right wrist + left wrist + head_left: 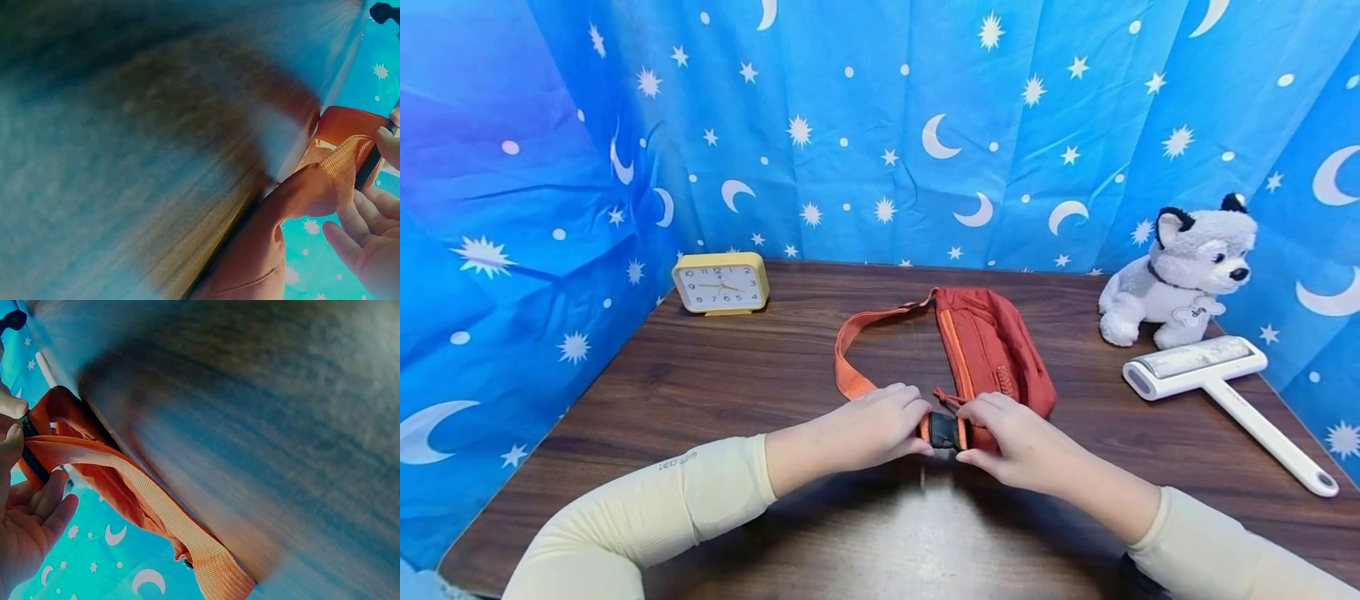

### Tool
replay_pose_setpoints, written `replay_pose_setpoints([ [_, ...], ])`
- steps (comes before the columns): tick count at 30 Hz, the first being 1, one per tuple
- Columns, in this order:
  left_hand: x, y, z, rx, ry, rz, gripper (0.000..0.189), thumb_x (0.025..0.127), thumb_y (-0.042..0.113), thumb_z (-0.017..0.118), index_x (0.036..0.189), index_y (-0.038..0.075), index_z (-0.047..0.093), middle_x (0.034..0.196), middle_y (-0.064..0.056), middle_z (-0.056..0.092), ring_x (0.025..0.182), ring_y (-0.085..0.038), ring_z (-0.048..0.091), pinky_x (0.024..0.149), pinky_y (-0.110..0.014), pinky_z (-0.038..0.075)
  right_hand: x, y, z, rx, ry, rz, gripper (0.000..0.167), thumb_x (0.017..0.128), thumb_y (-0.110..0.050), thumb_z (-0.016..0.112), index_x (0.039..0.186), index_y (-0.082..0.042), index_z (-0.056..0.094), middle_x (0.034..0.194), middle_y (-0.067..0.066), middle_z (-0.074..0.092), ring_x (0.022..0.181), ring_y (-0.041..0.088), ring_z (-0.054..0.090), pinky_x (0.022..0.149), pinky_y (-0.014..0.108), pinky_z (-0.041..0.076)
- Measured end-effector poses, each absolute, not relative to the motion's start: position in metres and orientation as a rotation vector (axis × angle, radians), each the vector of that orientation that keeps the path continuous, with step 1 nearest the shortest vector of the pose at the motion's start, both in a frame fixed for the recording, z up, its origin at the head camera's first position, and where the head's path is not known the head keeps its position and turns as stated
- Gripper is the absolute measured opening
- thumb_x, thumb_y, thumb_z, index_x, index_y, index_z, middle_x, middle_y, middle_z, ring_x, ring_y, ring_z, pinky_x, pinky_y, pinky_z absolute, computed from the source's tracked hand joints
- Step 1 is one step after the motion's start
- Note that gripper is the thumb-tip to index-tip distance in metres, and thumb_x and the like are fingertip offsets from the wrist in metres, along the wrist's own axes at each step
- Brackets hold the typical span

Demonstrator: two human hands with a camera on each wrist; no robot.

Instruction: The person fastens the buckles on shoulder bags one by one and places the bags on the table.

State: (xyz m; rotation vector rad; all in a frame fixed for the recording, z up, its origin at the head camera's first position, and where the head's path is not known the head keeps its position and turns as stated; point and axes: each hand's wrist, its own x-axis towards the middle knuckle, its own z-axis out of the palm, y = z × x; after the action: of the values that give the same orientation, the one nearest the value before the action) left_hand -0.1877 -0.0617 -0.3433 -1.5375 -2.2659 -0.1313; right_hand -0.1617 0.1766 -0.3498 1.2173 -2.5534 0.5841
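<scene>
A red waist bag (1000, 342) lies on the table with its orange zip facing left. Its orange strap (846, 354) loops out to the left and comes back to a black buckle (943, 431) in front of the bag. At the buckle's left end, my left hand (883, 425) pinches it between thumb and fingers. My right hand (1022, 442) grips the opposite end, close to the bag's near corner. In the left wrist view the strap (169, 506) runs from the buckle along the table. The right wrist view shows webbing (342, 169) folded beside my fingers (347, 247).
A yellow alarm clock (721, 283) stands at the back left of the wooden table (760, 342). On the right sit a grey-and-white plush dog (1180, 275) and a white lint roller (1198, 362) with its handle toward me. A blue star-and-moon curtain (865, 108) surrounds the table.
</scene>
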Motion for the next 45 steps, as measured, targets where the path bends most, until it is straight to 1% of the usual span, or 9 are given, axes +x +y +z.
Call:
replay_pose_setpoints([
  [4,-0.187,-0.062,-0.343,-1.538,-2.303,-0.098,0.037,0.085,0.040,0.067,0.096,0.005,0.061,0.084,0.000,0.051,0.073,-0.012,0.047,0.065,-0.024,0.041,-0.161,0.173,-0.352,1.216,-2.554,0.559,0.039,0.073,-0.022,0.081,0.101,-0.006,0.059,0.094,0.000,0.058,0.086,0.012,0.053,0.075,0.032,0.047],
  [12,-0.186,-0.063,-0.342,-1.539,-2.376,-0.035,0.037,0.082,0.043,0.069,0.089,0.009,0.058,0.078,0.003,0.045,0.069,-0.012,0.044,0.063,-0.025,0.037,-0.160,0.169,-0.357,1.229,-2.528,0.486,0.042,0.070,-0.022,0.082,0.099,-0.005,0.058,0.093,0.002,0.058,0.085,0.015,0.054,0.075,0.034,0.047],
  [22,-0.186,-0.057,-0.346,-1.615,-2.439,0.149,0.037,0.082,0.046,0.068,0.083,0.012,0.056,0.074,0.004,0.045,0.066,-0.013,0.046,0.062,-0.025,0.038,-0.157,0.163,-0.362,1.273,-2.547,0.322,0.036,0.069,-0.024,0.083,0.089,-0.008,0.057,0.080,-0.002,0.052,0.073,0.015,0.052,0.064,0.032,0.045],
  [27,-0.186,-0.054,-0.348,-1.628,-2.512,0.189,0.036,0.082,0.045,0.069,0.086,0.011,0.058,0.074,0.004,0.045,0.067,-0.012,0.048,0.060,-0.025,0.039,-0.156,0.162,-0.362,1.282,-2.535,0.254,0.035,0.068,-0.025,0.083,0.086,-0.009,0.057,0.076,-0.004,0.050,0.069,0.015,0.053,0.062,0.032,0.045],
  [35,-0.187,-0.047,-0.351,-1.645,-2.586,0.273,0.038,0.080,0.046,0.071,0.092,0.011,0.061,0.077,0.004,0.048,0.070,-0.012,0.050,0.063,-0.026,0.043,-0.152,0.158,-0.358,1.261,-2.618,0.147,0.032,0.069,-0.026,0.082,0.080,-0.009,0.058,0.069,-0.005,0.046,0.067,0.015,0.053,0.058,0.030,0.044],
  [45,-0.187,-0.052,-0.352,-1.608,-2.621,0.277,0.038,0.079,0.046,0.072,0.092,0.012,0.060,0.077,0.004,0.047,0.068,-0.011,0.049,0.060,-0.025,0.041,-0.154,0.151,-0.356,1.258,-2.664,0.091,0.030,0.070,-0.029,0.081,0.079,-0.009,0.059,0.070,-0.005,0.048,0.068,0.016,0.053,0.059,0.031,0.044],
])
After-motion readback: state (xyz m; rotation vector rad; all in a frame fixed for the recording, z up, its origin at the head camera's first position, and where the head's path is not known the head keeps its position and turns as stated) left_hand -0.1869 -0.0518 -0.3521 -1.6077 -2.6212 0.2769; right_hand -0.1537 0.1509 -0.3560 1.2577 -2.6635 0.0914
